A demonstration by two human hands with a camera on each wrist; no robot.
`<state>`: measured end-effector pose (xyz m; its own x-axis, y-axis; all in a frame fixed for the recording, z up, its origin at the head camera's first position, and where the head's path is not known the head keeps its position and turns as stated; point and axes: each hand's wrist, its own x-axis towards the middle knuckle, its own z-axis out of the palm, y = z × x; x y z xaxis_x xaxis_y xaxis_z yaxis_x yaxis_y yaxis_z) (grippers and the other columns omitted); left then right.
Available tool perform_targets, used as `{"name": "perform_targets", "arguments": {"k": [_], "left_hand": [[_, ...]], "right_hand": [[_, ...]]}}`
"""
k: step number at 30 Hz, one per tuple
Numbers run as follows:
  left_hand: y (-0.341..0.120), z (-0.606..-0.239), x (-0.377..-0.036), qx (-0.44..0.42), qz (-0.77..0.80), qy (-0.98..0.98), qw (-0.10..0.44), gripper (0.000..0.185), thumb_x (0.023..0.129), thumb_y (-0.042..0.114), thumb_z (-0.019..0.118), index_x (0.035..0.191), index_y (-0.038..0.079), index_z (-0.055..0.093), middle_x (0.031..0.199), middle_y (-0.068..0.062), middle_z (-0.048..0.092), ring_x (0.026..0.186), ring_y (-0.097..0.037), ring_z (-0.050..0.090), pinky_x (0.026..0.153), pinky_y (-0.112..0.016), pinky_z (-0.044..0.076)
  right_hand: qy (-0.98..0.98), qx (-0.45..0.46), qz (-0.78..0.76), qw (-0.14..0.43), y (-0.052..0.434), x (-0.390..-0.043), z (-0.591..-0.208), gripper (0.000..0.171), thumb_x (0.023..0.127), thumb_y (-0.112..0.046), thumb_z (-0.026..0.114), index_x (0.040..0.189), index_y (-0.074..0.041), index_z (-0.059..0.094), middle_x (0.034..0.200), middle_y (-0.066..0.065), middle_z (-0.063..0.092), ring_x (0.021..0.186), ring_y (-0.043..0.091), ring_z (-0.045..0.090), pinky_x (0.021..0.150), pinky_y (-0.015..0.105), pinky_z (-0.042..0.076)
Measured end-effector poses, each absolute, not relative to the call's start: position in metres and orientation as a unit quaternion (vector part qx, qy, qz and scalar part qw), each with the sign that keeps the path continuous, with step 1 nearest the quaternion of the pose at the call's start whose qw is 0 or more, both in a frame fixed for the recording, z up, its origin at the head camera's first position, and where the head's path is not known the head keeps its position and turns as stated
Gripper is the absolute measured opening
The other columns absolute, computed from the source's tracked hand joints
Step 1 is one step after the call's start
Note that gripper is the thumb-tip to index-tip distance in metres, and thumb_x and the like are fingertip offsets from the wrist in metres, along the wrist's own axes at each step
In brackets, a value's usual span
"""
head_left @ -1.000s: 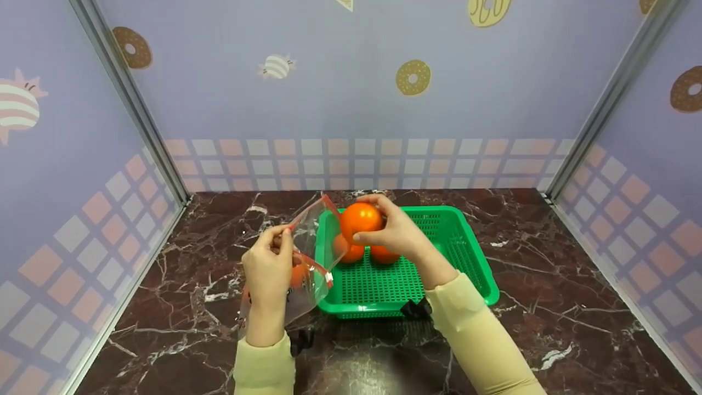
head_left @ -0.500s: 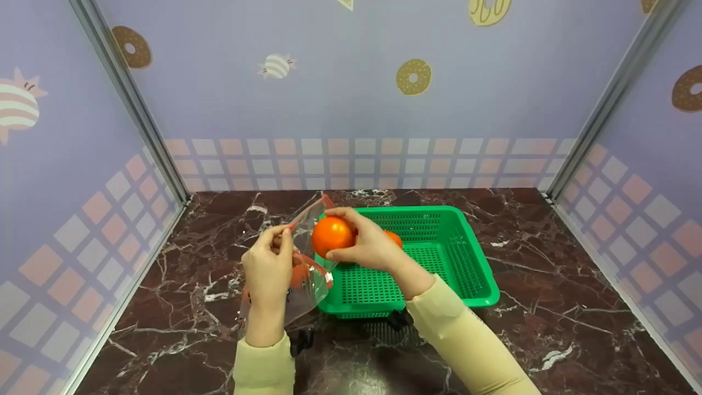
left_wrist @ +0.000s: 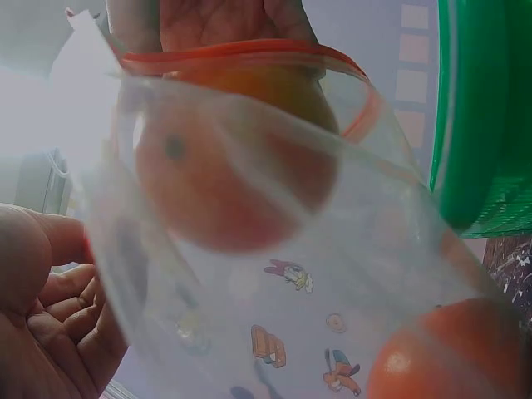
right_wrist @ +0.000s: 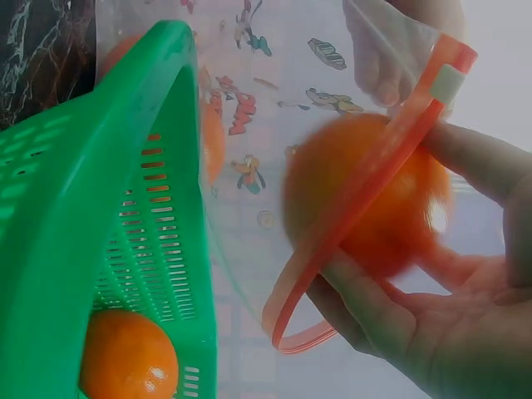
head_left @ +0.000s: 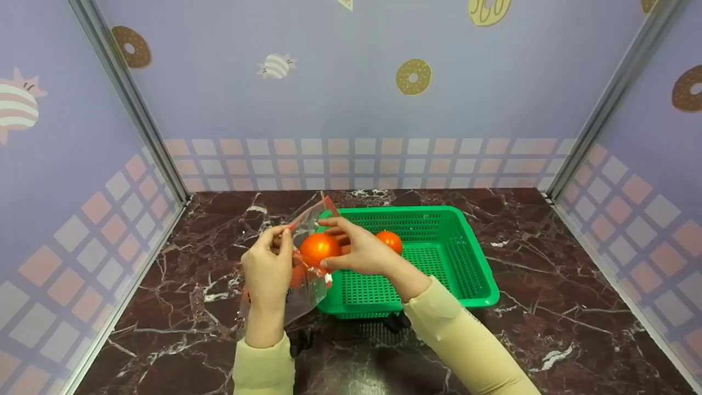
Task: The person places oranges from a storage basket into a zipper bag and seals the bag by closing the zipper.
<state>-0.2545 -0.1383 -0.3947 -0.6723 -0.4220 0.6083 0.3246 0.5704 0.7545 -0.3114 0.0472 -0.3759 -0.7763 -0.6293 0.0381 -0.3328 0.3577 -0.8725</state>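
Head view: right hand [head_left: 364,253] grips orange [head_left: 319,247] at the mouth of the zip bag [head_left: 307,258], bag lying at its 9 o'clock. Left hand [head_left: 269,263] pinches bag rim, mouth facing 3 o'clock.

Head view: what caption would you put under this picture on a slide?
Right hand holds an orange at the mouth of a clear zip bag gripped by the left hand, beside a green basket.
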Motion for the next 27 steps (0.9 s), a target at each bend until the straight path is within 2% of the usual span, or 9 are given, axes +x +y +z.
{"name": "perform_targets", "arguments": {"k": [5, 11, 14, 27], "left_hand": [[-0.138, -0.395, -0.254, 0.035, -0.466, -0.789, 0.399, 0.013, 0.098, 0.007, 0.067, 0.101, 0.002, 0.079, 0.068, -0.01, 0.072, 0.046, -0.004, 0.061, 0.047, -0.013, 0.043], [-0.14, -0.395, -0.254, 0.038, -0.445, -0.796, 0.408, 0.013, 0.098, 0.008, 0.067, 0.1, 0.004, 0.08, 0.068, -0.008, 0.073, 0.047, 0.01, 0.052, 0.05, -0.017, 0.044], [-0.14, -0.395, -0.254, 0.035, -0.448, -0.794, 0.409, 0.013, 0.098, 0.008, 0.067, 0.1, 0.004, 0.08, 0.068, -0.008, 0.072, 0.047, 0.013, 0.049, 0.05, -0.016, 0.043], [-0.138, -0.394, -0.253, 0.04, -0.441, -0.801, 0.404, 0.014, 0.098, 0.006, 0.067, 0.101, 0.003, 0.079, 0.069, -0.01, 0.071, 0.049, -0.005, 0.053, 0.048, -0.021, 0.041]], "right_hand": [[0.803, -0.3, -0.489, 0.163, 0.049, -0.311, -0.377, 0.061, 0.098, -0.022, 0.073, 0.153, -0.022, 0.047, 0.152, 0.014, 0.052, 0.134, 0.034, 0.057, 0.111, 0.047, 0.05], [0.806, -0.302, -0.489, 0.142, 0.051, -0.311, -0.377, 0.053, 0.099, -0.022, 0.071, 0.148, -0.016, 0.053, 0.149, 0.013, 0.056, 0.134, 0.032, 0.057, 0.111, 0.048, 0.049], [0.806, -0.304, -0.491, 0.129, 0.054, -0.312, -0.375, 0.049, 0.1, -0.021, 0.069, 0.146, -0.013, 0.054, 0.147, 0.013, 0.057, 0.133, 0.033, 0.058, 0.109, 0.048, 0.05], [0.832, -0.269, -0.476, 0.096, 0.071, -0.324, -0.365, 0.044, 0.1, -0.024, 0.069, 0.142, -0.015, 0.057, 0.144, 0.013, 0.059, 0.133, 0.035, 0.058, 0.109, 0.053, 0.049]]}}
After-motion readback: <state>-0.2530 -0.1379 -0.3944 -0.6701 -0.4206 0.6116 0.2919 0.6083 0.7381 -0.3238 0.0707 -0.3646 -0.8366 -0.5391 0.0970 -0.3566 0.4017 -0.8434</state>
